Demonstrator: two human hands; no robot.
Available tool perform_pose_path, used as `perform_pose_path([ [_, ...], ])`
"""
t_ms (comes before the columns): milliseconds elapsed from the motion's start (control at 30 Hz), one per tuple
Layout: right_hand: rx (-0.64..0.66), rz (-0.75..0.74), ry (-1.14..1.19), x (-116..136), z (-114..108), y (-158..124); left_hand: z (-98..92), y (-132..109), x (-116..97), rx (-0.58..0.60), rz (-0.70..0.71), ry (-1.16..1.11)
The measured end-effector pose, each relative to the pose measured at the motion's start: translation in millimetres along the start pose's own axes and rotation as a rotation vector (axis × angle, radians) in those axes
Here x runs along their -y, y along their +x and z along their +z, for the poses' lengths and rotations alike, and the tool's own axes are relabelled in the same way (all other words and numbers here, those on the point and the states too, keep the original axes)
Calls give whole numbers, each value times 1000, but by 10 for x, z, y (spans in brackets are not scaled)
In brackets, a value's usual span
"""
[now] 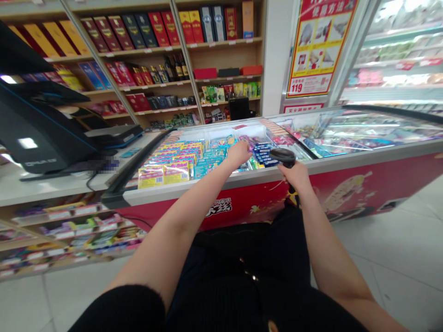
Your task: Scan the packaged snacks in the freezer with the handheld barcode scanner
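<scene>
My right hand (pixel 296 176) is closed round the handle of a black barcode scanner (pixel 283 157), held at the front rim of an open chest freezer (pixel 242 177). The scanner's head points at a stack of blue packets (pixel 262 152) inside. My left hand (pixel 238 152) reaches into the freezer just left of those packets. Its fingers curl down onto the wrapped ice creams; what they hold, if anything, is hidden. Rows of yellow, pink and teal packets (pixel 180 161) fill the freezer's left half.
A black till screen (pixel 38 133) stands on the white counter (pixel 51 184) at left, with small goods on racks below. Shelves of boxed bottles (pixel 155 55) line the back wall. The freezer's glass lid (pixel 363 129) covers its right half. The floor is pale tiles.
</scene>
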State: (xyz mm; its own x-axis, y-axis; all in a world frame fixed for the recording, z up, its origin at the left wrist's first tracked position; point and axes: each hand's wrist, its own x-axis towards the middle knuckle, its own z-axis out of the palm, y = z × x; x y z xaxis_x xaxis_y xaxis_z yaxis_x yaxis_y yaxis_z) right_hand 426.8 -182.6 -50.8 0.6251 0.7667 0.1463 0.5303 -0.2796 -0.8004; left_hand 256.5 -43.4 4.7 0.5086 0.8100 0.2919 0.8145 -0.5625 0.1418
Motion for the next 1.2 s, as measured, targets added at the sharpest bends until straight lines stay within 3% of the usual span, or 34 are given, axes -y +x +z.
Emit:
perform_pose_path([
  [200, -35, -7, 12, -135, -129, 83, 174, 348, -284, -34, 94, -15],
  [367, -56, -4, -10, -211, -197, 141, 324, 544, -454, 12, 103, 35],
  [533, -59, 15, 10, -239, -203, 188, 454, 651, -538, 91, 78, 40],
  [667, -75, 2, 1, -254, -190, 208, 523, 701, -533, 77, 60, 33],
  [900, -78, -15, -21, -275, -173, 218, 484, 713, -517, 87, 7, -109],
  [1200, -56, -22, -62, -225, -198, 209, 355, 630, -568, 94, 18, -97],
])
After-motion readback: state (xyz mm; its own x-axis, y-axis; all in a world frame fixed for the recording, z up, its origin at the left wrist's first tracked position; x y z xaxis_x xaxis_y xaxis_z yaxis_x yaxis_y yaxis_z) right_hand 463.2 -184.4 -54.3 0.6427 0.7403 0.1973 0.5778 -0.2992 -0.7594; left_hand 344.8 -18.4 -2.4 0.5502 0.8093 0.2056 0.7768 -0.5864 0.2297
